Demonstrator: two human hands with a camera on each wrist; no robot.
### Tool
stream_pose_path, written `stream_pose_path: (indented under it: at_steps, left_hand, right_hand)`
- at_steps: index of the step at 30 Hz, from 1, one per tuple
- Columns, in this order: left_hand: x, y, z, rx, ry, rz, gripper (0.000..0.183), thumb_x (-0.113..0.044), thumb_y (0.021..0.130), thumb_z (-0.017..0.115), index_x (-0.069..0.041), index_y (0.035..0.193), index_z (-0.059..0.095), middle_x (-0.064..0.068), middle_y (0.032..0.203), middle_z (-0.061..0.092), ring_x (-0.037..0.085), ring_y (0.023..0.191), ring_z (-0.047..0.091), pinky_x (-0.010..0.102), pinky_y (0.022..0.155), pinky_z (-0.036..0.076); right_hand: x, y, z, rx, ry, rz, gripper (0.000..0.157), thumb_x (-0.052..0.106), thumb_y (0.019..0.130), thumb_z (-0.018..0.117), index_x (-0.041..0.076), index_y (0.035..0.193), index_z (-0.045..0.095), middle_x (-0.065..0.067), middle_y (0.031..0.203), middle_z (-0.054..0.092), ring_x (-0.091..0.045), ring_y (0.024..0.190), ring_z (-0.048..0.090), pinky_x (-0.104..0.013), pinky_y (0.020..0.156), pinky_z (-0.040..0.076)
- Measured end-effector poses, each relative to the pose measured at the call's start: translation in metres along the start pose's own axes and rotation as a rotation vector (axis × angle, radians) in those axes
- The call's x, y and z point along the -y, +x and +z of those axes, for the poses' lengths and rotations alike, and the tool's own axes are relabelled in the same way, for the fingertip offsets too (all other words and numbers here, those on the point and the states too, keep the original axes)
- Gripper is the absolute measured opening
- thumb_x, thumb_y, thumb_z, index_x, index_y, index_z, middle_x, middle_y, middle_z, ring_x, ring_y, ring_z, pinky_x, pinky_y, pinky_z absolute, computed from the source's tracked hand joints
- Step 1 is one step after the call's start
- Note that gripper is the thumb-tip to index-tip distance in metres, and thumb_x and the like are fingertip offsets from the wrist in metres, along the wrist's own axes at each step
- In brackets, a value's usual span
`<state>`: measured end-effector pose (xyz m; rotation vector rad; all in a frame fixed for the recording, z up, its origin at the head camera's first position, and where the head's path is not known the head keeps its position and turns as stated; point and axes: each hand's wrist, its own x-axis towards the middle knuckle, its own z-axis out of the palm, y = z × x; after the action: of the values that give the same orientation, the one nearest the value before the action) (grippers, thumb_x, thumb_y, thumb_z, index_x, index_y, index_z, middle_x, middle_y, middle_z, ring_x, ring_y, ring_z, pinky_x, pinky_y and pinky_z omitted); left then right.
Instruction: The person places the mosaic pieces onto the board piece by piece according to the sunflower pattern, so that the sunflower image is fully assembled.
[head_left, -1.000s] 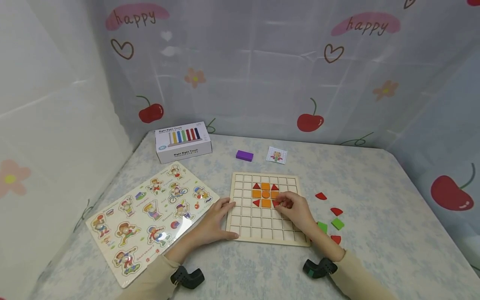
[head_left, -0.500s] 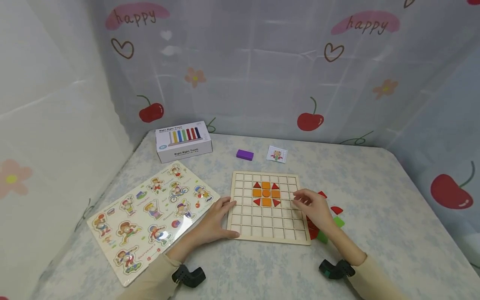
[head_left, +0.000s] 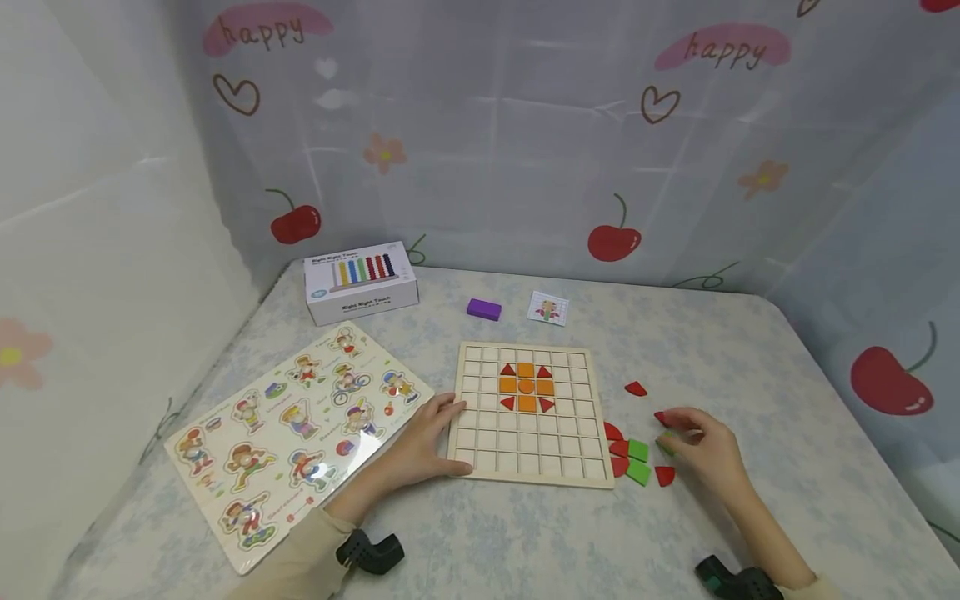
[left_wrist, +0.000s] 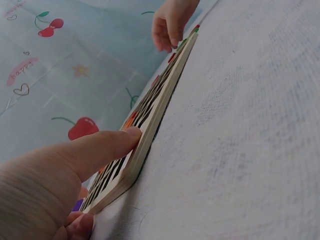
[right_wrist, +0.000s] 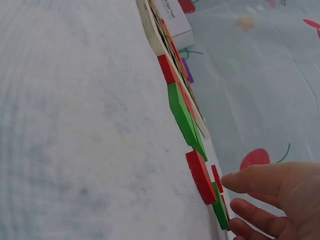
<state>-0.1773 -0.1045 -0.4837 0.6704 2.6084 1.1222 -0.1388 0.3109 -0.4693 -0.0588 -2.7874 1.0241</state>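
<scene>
My left hand (head_left: 420,446) rests at the left side of a wooden grid board (head_left: 525,480). Its straight thumb lies on the rim in the left wrist view, with the other fingers spread along the edge. Orange squares, an orange circle (head_left: 527,387) and red triangles (head_left: 507,369) form a block in the board's cells. My right hand (head_left: 705,450) is over loose pieces on the right. Its thumb and fingertips are parted, right at a green square (right_wrist: 220,209) and a red piece (head_left: 660,418).
More red pieces (head_left: 664,476) and green squares (head_left: 638,473) lie right of the board. A cartoon picture board (head_left: 300,433) lies left. Behind stand a white box (head_left: 362,283), a purple block (head_left: 483,309) and a small pattern card (head_left: 547,308). Curtains (head_left: 487,167) surround the table.
My right hand has left the red triangle at the block's lower right corner and moved right to the loose pieces. The left hand stays at the board's edge.
</scene>
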Motion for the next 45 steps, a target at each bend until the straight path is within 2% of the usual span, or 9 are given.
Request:
stream_pose_path:
  at_steps: [4,12,17,21,25,32,36,39,45]
  left_hand:
    - [0.003,-0.001,-0.002,-0.008,-0.003,0.002,0.096,-0.042,0.072,0.081,-0.009,0.148,0.033,0.015,0.155,0.024,0.036,0.144,0.021,0.057,0.113,0.025]
    - [0.006,-0.005,-0.006,0.007,-0.011,-0.005,0.096,-0.043,0.072,0.080,-0.011,0.149,0.033,0.013,0.156,0.022,0.035,0.145,0.019,0.056,0.114,0.024]
    - [0.007,-0.006,-0.005,0.004,-0.012,-0.014,0.096,-0.044,0.071,0.081,-0.012,0.149,0.034,0.013,0.156,0.023,0.035,0.145,0.019,0.057,0.114,0.024]
    - [0.007,-0.006,-0.005,0.002,-0.007,-0.013,0.096,-0.044,0.071,0.081,-0.012,0.149,0.034,0.013,0.156,0.023,0.035,0.145,0.020,0.056,0.114,0.024]
    - [0.007,-0.005,-0.006,-0.006,0.000,-0.015,0.096,-0.043,0.071,0.081,-0.012,0.148,0.034,0.013,0.155,0.024,0.035,0.145,0.021,0.056,0.114,0.024]
    - [0.007,-0.003,-0.003,-0.005,-0.009,-0.007,0.096,-0.042,0.071,0.081,-0.012,0.149,0.034,0.013,0.155,0.024,0.035,0.145,0.021,0.056,0.114,0.025]
    - [0.006,-0.002,-0.002,-0.002,-0.007,0.000,0.096,-0.043,0.071,0.080,-0.011,0.149,0.034,0.014,0.155,0.024,0.035,0.144,0.021,0.056,0.114,0.025]
    - [0.005,-0.002,-0.002,-0.001,-0.009,0.008,0.096,-0.043,0.072,0.080,-0.010,0.149,0.033,0.014,0.155,0.024,0.035,0.144,0.021,0.056,0.114,0.025]
    - [0.003,-0.001,-0.001,-0.005,-0.010,0.027,0.096,-0.043,0.072,0.080,-0.009,0.148,0.034,0.015,0.155,0.025,0.036,0.144,0.022,0.056,0.113,0.025]
  right_hand:
    - [-0.004,-0.003,0.002,0.018,0.007,-0.014,0.039,0.018,0.083,0.074,0.003,0.117,0.062,-0.015,0.110,0.066,0.015,0.087,0.044,-0.008,0.072,0.043]
    - [-0.007,-0.006,0.012,-0.032,0.016,-0.101,0.034,0.004,0.076,0.077,0.003,0.108,0.065,-0.011,0.101,0.064,0.005,0.082,0.049,-0.012,0.068,0.046]
    - [-0.004,-0.005,0.014,-0.012,0.041,-0.095,0.034,0.007,0.078,0.076,0.004,0.110,0.064,-0.011,0.102,0.064,0.004,0.084,0.050,-0.010,0.071,0.047]
    - [0.002,-0.004,0.014,0.001,0.092,-0.087,0.035,0.007,0.080,0.074,0.002,0.113,0.063,-0.013,0.105,0.064,0.009,0.086,0.049,-0.007,0.073,0.046]
    - [0.012,0.002,0.015,-0.003,0.100,-0.128,0.036,0.005,0.080,0.074,0.000,0.113,0.063,-0.015,0.106,0.065,0.012,0.088,0.048,-0.009,0.076,0.047]
    - [0.035,0.012,0.025,0.024,0.153,-0.248,0.034,-0.001,0.078,0.074,-0.001,0.111,0.063,-0.016,0.103,0.065,0.002,0.087,0.055,-0.019,0.077,0.051]
    - [0.053,0.019,0.037,0.055,0.198,-0.313,0.034,0.001,0.078,0.074,0.000,0.110,0.064,-0.013,0.104,0.064,-0.009,0.090,0.058,-0.026,0.080,0.051]
    - [0.068,0.027,0.049,0.097,0.213,-0.328,0.035,0.002,0.077,0.076,0.001,0.111,0.064,-0.012,0.105,0.065,-0.019,0.092,0.058,-0.034,0.081,0.053]
    - [0.095,0.035,0.077,0.201,0.278,-0.366,0.033,-0.001,0.077,0.074,0.002,0.109,0.066,-0.012,0.102,0.066,-0.022,0.091,0.060,-0.035,0.080,0.054]
